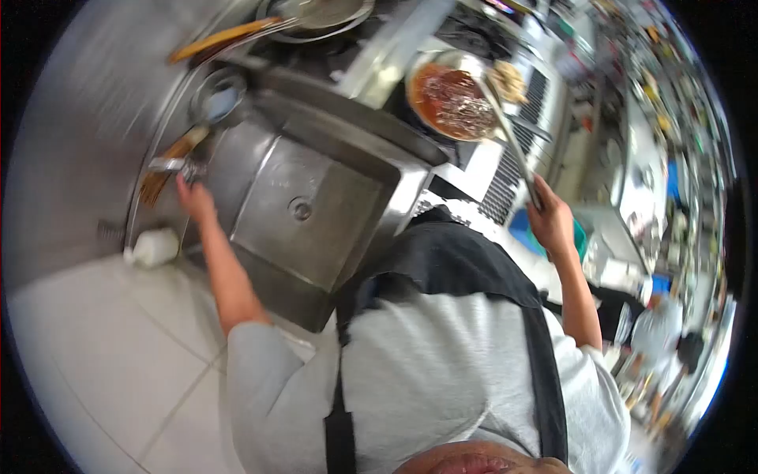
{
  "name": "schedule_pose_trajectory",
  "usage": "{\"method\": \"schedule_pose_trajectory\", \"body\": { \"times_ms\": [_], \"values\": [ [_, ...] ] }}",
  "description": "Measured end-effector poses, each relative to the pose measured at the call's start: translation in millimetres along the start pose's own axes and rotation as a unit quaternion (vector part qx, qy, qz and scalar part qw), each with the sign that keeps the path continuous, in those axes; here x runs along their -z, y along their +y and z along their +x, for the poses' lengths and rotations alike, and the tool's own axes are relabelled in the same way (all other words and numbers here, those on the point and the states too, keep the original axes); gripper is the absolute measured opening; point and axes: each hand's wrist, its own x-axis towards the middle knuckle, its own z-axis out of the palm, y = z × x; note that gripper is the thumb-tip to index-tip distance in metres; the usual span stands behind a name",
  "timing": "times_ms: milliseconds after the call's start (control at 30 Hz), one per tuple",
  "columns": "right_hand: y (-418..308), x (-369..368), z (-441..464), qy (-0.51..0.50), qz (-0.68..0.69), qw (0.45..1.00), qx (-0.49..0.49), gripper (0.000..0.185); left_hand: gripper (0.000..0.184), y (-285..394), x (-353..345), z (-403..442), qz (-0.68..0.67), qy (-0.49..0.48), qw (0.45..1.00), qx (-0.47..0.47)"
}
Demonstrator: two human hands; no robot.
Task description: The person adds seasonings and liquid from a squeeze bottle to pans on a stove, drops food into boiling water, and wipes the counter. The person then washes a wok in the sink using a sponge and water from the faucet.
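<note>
My right hand (550, 217) is closed round the end of a long-handled ladle (509, 130). The ladle's head lies over a wok (416, 99) of red-brown, glistening liquid on the stove. On the other side, my left hand (196, 199) reaches past the sink to a metal tap (175, 164) at the wall, its fingers closed at the tap's near end. A bamboo brush (183, 148) sits just behind the tap. Between my arms is a steel sink basin (316, 205) with a round drain.
A metal container (219, 99) with pale liquid stands beyond the brush. At the back, a wooden-handled strainer (324, 12) rests over a pan. A white block-like item (156, 247) sits at the sink's left corner. Other people (659, 328) are along the kitchen at right.
</note>
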Motion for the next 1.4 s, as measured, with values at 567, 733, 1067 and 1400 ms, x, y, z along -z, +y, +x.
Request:
{"method": "schedule_pose_trajectory", "body": {
  "times_ms": [567,733,1067,1400],
  "values": [
    [194,3,-38,0.088,0.053,0.994,0.033,0.037,0.043,298,-127,-253,0.081,-0.716,0.668,0.188],
    [278,18,-85,0.121,0.044,0.991,-0.025,0.031,0.046,329,-277,-404,-0.010,-0.834,0.547,0.075],
    [445,109,-170,0.047,0.067,0.958,-0.273,0.030,0.049,435,-481,-597,-0.074,-0.887,0.451,0.069],
    [527,191,-128,0.050,0.011,0.974,-0.220,0.035,0.048,561,-575,-637,-0.064,-0.887,0.458,0.001]
  ]
}}
